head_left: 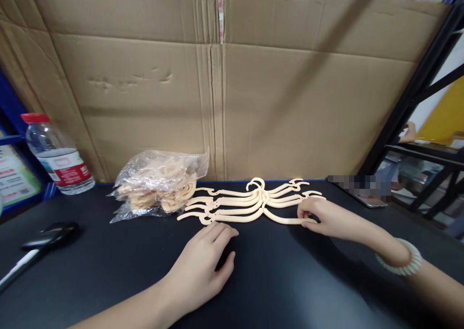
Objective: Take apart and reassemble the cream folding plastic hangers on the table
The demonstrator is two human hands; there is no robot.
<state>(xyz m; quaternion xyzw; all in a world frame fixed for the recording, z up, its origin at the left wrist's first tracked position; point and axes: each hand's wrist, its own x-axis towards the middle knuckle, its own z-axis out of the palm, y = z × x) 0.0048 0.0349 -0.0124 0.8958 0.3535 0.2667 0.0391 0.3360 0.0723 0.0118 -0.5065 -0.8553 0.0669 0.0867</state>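
Several cream plastic clothes hangers [235, 201] lie stacked in an overlapping row on the black table [261, 280], their hooks bunched together at the middle. The nearest hanger [241, 218] has its right end pinched between the thumb and fingers of my right hand [319, 215]. My left hand [205, 256] rests just in front of the hangers' left ends, fingers loosely stretched and thumb apart, with nothing in it. Whether its fingertips touch the nearest hanger I cannot tell. Left of the row sits a clear plastic bag [163, 167] with more cream pieces inside.
Tall cardboard [145, 87] stands along the table's back edge. A bottle with a red cap [61, 155] is at the left, near a black device [50, 236] with a white cable. A phone [366, 198] lies at the back right. Another person's hand [409, 132] shows beyond the frame.
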